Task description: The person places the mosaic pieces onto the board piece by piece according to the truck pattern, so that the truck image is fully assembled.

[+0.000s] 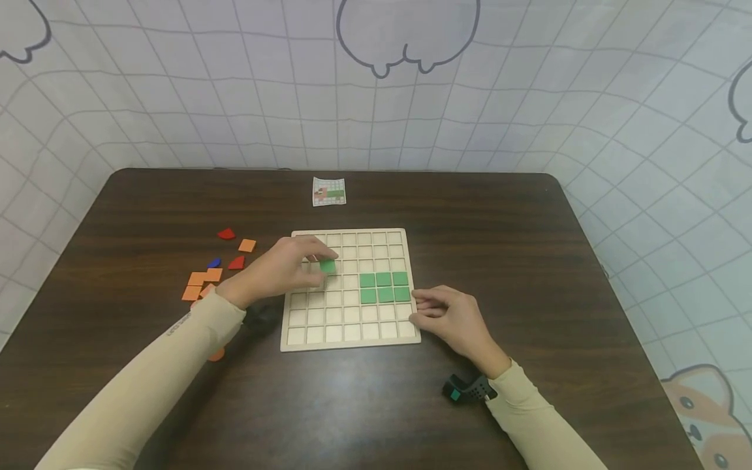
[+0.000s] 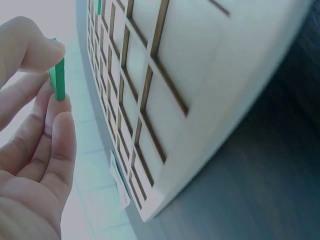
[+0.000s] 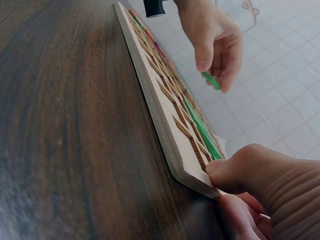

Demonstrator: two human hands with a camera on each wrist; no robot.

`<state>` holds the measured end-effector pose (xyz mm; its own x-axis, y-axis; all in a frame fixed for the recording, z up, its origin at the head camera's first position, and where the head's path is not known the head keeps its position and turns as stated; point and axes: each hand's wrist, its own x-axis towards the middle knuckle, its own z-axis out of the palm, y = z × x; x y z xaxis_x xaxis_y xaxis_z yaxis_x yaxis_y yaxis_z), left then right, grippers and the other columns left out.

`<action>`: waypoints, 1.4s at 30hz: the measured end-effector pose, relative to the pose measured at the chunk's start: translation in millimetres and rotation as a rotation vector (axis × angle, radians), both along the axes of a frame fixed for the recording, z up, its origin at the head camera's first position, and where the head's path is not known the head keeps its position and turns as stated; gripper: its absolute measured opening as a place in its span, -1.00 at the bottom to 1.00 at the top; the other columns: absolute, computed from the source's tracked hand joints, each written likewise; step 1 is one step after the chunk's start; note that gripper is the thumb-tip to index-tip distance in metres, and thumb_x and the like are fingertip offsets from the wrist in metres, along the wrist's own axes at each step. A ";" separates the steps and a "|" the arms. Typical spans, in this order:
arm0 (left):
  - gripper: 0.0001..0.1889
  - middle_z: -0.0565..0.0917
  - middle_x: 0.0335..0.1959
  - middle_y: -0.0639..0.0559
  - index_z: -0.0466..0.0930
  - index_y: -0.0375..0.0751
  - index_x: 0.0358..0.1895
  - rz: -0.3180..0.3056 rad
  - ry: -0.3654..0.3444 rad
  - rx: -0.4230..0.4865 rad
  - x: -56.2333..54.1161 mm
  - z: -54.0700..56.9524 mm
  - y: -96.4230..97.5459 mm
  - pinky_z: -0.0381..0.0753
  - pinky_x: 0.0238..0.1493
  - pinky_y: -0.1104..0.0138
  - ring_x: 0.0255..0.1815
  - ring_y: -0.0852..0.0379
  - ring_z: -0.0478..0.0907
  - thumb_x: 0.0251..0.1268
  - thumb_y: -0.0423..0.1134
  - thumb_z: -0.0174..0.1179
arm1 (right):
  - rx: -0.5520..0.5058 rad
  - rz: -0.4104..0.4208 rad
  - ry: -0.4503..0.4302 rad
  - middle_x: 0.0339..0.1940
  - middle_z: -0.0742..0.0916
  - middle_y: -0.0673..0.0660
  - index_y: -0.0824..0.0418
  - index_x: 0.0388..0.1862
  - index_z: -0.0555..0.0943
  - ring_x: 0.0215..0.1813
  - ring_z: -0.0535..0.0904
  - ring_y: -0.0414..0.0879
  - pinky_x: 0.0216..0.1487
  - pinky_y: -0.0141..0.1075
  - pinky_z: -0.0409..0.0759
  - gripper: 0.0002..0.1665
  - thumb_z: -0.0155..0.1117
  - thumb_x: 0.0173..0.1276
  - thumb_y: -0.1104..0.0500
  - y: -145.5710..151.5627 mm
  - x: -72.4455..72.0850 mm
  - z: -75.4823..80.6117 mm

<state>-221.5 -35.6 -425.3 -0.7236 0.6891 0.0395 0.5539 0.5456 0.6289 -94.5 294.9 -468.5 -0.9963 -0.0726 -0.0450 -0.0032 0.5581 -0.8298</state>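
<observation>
A pale wooden grid board [image 1: 350,331] lies on the dark table, and a block of green square tiles [image 1: 384,287] fills several cells at its right side. Above the board's left half, my left hand [image 1: 288,264] pinches one green square tile [image 2: 60,80] between thumb and fingertips; the left wrist view shows it edge-on, apart from the board. My right hand [image 1: 449,318] grips the board's right edge, thumb [image 3: 220,170] on top of the rim and fingers below it in the right wrist view.
Orange square tiles [image 1: 192,293], red pieces [image 1: 226,234] and a blue piece [image 1: 214,263] lie left of the board, partly behind the left forearm. A small printed card [image 1: 329,193] lies beyond the board. A black strap with a device [image 1: 464,389] sits at the right wrist.
</observation>
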 end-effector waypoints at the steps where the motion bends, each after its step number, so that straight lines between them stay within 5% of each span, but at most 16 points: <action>1: -0.59 0.73 0.14 0.02 0.73 -0.14 0.17 -0.007 0.004 -0.004 0.2 -0.1 2.0 0.66 0.06 0.14 -0.01 0.03 0.67 0.23 -0.27 0.34 | -0.001 -0.001 0.001 -0.04 0.82 0.12 0.15 0.11 0.77 -0.06 0.84 -0.08 -0.05 -0.43 0.76 -0.54 0.56 0.20 0.19 0.2 0.1 -0.2; 17: -0.60 0.77 0.11 0.02 0.75 -0.15 0.15 -0.007 -0.038 -0.026 1.5 -1.1 23.4 0.65 0.14 0.14 0.04 0.09 0.64 0.22 -0.25 0.41 | -0.001 0.009 -0.019 -0.06 0.81 0.05 0.10 0.13 0.77 -0.04 0.82 -0.12 -0.05 -0.47 0.74 -0.54 0.56 0.22 0.15 1.2 -0.1 5.4; 30: -0.68 0.81 0.05 0.00 0.79 -0.17 0.08 -0.104 0.017 -0.008 1.9 -6.7 33.2 0.74 0.08 0.16 -0.02 0.09 0.75 0.24 -0.32 0.38 | -0.008 0.019 -0.002 -0.06 0.81 0.09 0.14 0.13 0.77 -0.04 0.82 -0.10 -0.03 -0.42 0.76 -0.54 0.56 0.22 0.18 0.2 -0.4 4.9; 42: -0.66 0.80 0.07 0.01 0.78 -0.14 0.10 -0.105 -0.004 -0.058 2.7 -10.2 38.5 0.70 0.09 0.18 0.01 0.12 0.72 0.23 -0.34 0.37 | -0.014 0.026 -0.007 -0.02 0.80 0.07 0.11 0.16 0.75 -0.02 0.82 -0.10 -0.04 -0.44 0.75 -0.54 0.53 0.26 0.16 1.8 1.6 3.0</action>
